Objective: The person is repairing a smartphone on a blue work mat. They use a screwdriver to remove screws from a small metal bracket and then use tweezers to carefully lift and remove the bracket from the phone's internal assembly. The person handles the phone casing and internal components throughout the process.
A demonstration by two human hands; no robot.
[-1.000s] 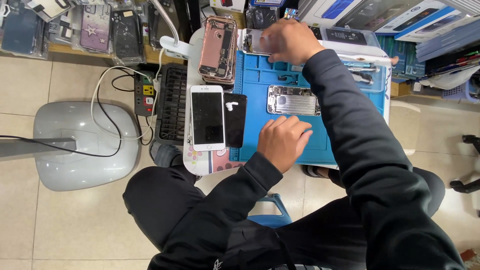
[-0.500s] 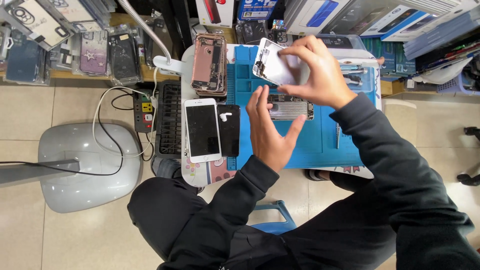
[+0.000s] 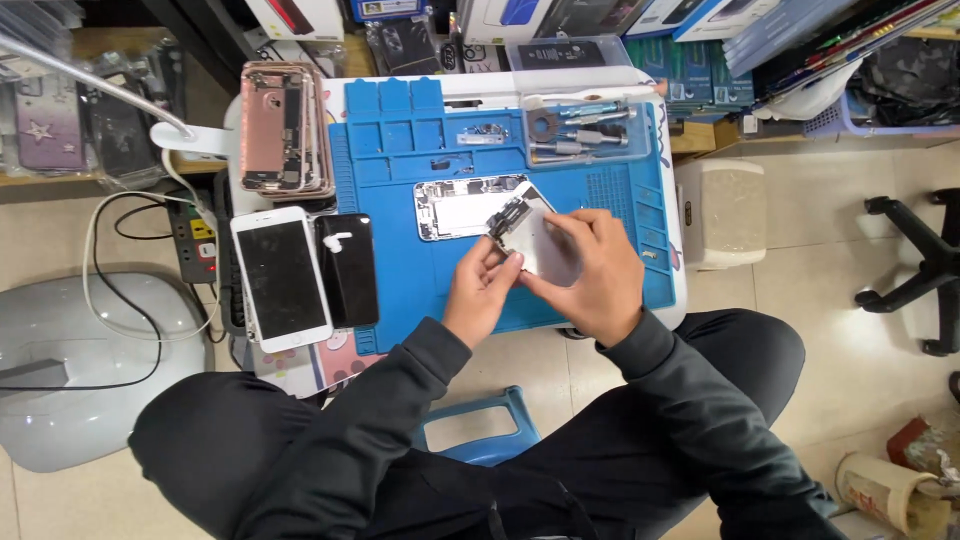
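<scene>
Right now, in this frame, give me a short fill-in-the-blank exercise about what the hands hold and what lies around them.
1. Both hands, left hand and right hand, hold one phone screen panel above a work mat coloured ____.
2. The white phone lies face up, directly ____ of the black phone in the picture.
3. The opened phone body lies ____ the mat.

Missing words: blue; left; on

Blue mat (image 3: 400, 290) bare left of hands; white phone (image 3: 281, 278), black phone (image 3: 347, 270) border it; tool tray (image 3: 585, 132) blocks rear.

Beige tiled floor (image 3: 820, 270), black chair base (image 3: 925, 270)
</scene>
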